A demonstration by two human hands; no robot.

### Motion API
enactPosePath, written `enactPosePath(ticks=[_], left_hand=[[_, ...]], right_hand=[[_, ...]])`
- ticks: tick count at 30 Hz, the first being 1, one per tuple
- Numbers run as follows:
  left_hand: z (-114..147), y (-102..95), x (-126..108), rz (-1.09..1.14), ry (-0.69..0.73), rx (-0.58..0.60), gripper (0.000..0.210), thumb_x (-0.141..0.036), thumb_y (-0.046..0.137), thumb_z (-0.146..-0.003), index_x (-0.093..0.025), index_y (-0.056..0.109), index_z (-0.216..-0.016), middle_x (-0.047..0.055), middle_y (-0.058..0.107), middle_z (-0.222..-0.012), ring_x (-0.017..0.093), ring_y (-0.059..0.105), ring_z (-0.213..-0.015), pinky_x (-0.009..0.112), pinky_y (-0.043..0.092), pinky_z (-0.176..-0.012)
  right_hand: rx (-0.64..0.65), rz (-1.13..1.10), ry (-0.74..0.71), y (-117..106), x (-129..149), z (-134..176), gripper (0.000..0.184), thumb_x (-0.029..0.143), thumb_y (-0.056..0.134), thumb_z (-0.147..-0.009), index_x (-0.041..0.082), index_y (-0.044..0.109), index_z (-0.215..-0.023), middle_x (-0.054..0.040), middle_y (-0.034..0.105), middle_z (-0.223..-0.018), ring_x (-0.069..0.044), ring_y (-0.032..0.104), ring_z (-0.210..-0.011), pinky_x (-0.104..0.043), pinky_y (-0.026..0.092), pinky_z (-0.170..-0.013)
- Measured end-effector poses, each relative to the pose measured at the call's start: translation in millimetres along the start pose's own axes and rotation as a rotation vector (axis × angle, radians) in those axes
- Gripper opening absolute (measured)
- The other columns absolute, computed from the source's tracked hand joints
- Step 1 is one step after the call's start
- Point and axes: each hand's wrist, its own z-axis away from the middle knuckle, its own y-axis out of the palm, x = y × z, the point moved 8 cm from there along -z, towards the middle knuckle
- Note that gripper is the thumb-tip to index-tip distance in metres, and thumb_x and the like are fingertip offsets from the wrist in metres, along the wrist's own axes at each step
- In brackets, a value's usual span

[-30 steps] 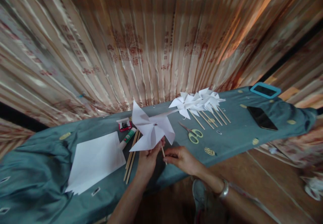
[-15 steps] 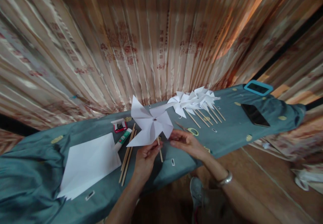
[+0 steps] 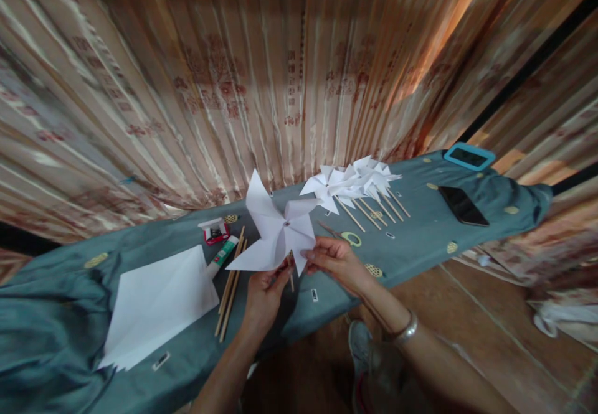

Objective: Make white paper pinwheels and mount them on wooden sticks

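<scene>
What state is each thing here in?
Held pinwheel: folded, on its stick
Left hand: closed on the stick
Right hand: touching a blade
Other pinwheels: lying overlapped
Paper: flat, stacked
Loose sticks: lying down
Glue stick: lying down
Red box: open
Scissors: lying, partly hidden
Phone: screen dark
Blue-rimmed object: lying flat
Cloth: rumpled
Curtain: hanging

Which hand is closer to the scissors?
Right: the right hand is just this side of the scissors. The left hand is farther away, to their left, holding the pinwheel by its stick.

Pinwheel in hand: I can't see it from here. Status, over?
Left hand pinching stick. Right hand at lower right blade, grip unclear. White pinwheel raised, blades spread. Scissors beyond right hand, apparently not in the way.
</scene>
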Motion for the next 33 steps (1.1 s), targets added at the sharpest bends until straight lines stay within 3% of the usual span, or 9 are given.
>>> enactPosePath(ticks=[7,13,23,30,33], left_hand=[[1,-4.2,-3,-0.062,0.032,-0.012,0.023,-0.034,0.061,-0.069,-0.018,0.075,-0.078,0.007,0.077,-0.083,0.025,0.07,-0.083,0.038,0.052,-0.084],[2,-7.9,-3,-0.034,0.036,-0.018,0.021,-0.033,0.062,-0.071,-0.019,0.074,-0.08,0.008,0.076,-0.087,0.026,0.069,-0.091,0.039,0.049,-0.091],[4,-5.0,-1,-0.004,0.012,-0.029,0.021,-0.027,0.059,-0.066,-0.018,0.071,-0.08,0.008,0.074,-0.083,0.025,0.068,-0.086,0.039,0.052,-0.085],[3,-6.4,-2,-0.077,0.059,-0.042,0.023,-0.033,0.058,-0.07,-0.019,0.074,-0.08,0.008,0.076,-0.089,0.026,0.068,-0.092,0.043,0.048,-0.096],[3,-6.1,-2,-0.102,0.047,-0.029,0.027,-0.032,0.056,-0.069,-0.017,0.074,-0.083,0.009,0.076,-0.091,0.026,0.068,-0.091,0.043,0.049,-0.093]], right_hand=[[0.159,0.008,0.096,30,-9,8,0.043,0.052,0.078,-0.069,0.012,0.073,-0.086,-0.0069,0.075,-0.074,-0.012,0.069,-0.061,-0.021,0.055,-0.057],[0.142,0.057,0.098,21,-8,11,0.045,0.055,0.072,-0.075,0.012,0.072,-0.086,-0.0083,0.076,-0.076,-0.012,0.07,-0.063,-0.019,0.053,-0.056],[0.257,-0.064,0.199,43,-20,14,0.052,0.058,0.068,-0.077,0.009,0.071,-0.092,-0.0121,0.075,-0.076,-0.014,0.07,-0.058,-0.02,0.052,-0.054],[0.138,0.033,0.2,25,-20,8,0.052,0.061,0.07,-0.073,0.009,0.07,-0.084,-0.0112,0.075,-0.074,-0.013,0.07,-0.058,-0.02,0.052,-0.054],[0.136,0.057,0.222,26,-21,8,0.054,0.063,0.07,-0.07,0.009,0.069,-0.077,-0.0111,0.075,-0.072,-0.012,0.069,-0.055,-0.019,0.051,-0.052]])
